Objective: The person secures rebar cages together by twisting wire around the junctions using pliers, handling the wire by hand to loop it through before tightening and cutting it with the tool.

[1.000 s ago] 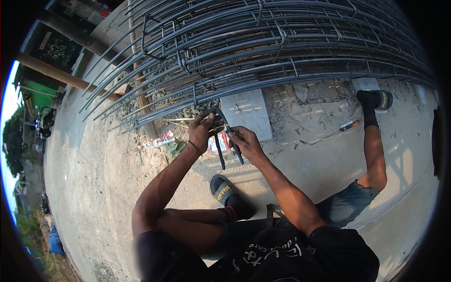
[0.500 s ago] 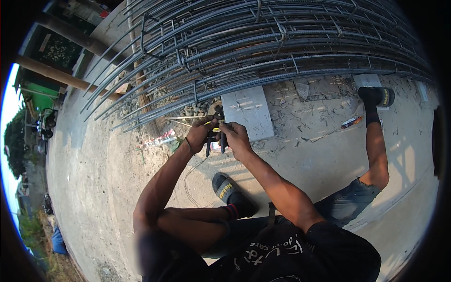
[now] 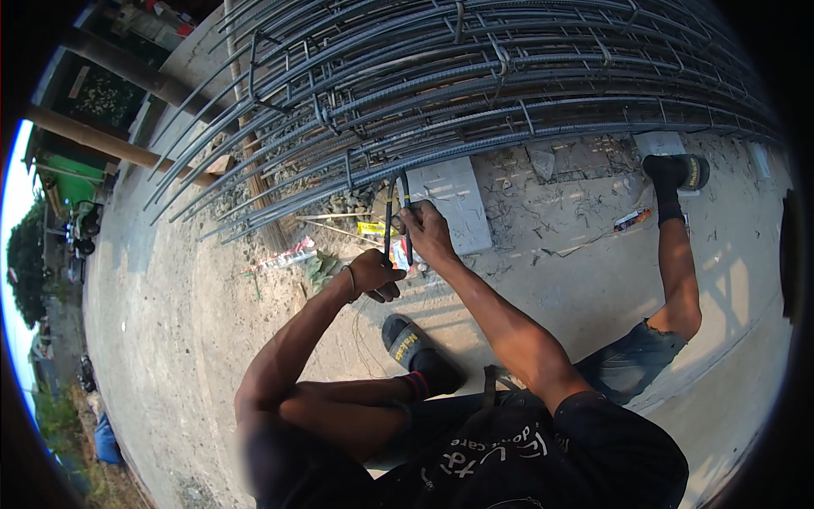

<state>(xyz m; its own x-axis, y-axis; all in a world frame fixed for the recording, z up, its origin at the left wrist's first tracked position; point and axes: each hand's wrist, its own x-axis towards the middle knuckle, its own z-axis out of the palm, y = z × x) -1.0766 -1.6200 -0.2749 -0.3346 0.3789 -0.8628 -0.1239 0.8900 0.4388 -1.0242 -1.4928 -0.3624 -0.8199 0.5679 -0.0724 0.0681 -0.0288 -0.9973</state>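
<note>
Two slim black bars, each with a yellow band, stand nearly side by side over the ground in front of me. I cannot tell whether they join into one tool. My left hand (image 3: pixel 373 273) is closed at the lower end of the left black bar (image 3: pixel 389 222), some of its fingers sticking out to the right. Higher up, my right hand (image 3: pixel 428 233) pinches the right black bar (image 3: pixel 404 193) between thumb and fingers. Just beyond both hands lies the near edge of the rebar cages (image 3: pixel 407 157).
A pale tile (image 3: pixel 454 204) lies under the cages' edge. Wrappers (image 3: pixel 292 254), thin sticks (image 3: pixel 326 222) and gravel (image 3: pixel 339 202) are by my left hand. My sandalled left foot (image 3: pixel 415 346) is below my hands; my right foot (image 3: pixel 676 172) rests far right. Wire bits litter the ground.
My hands were close together around the black bars. The left hand has since dropped toward me, and the bars now show at greater length, pointing up toward the rebar.
</note>
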